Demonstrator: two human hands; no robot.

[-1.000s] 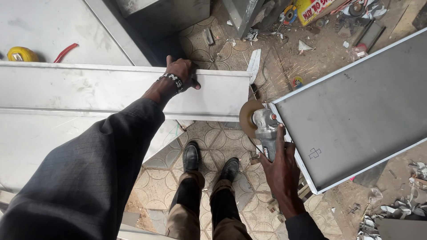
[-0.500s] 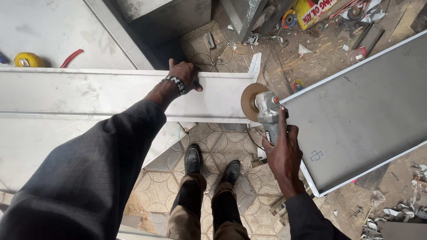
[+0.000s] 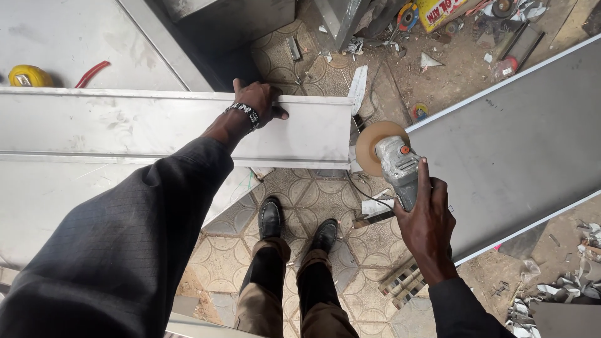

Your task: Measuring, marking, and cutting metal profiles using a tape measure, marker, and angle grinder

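Patterned floor tiles (image 3: 325,200) underfoot, dusty, with scraps and litter toward the top and right edges. Seen from above, past two black shoes (image 3: 271,217).

Long channel of pale, scuffed sheet metal (image 3: 125,128) lying across the left half, folded along its length, cut end reaching the middle. Left hand (image 3: 260,103) pressed flat on its top edge near that end, fingers curled over the far rim, beaded bracelet (image 3: 244,114) at the wrist.

Right hand (image 3: 429,216) wrapped tightly around the body of a grey angle grinder (image 3: 397,166). Tan disc (image 3: 375,147) upright, touching the channel's cut end or just beside it.

Large flat grey metal panel (image 3: 519,131) slanting along the right. Yellow tape measure (image 3: 28,76) at upper left.
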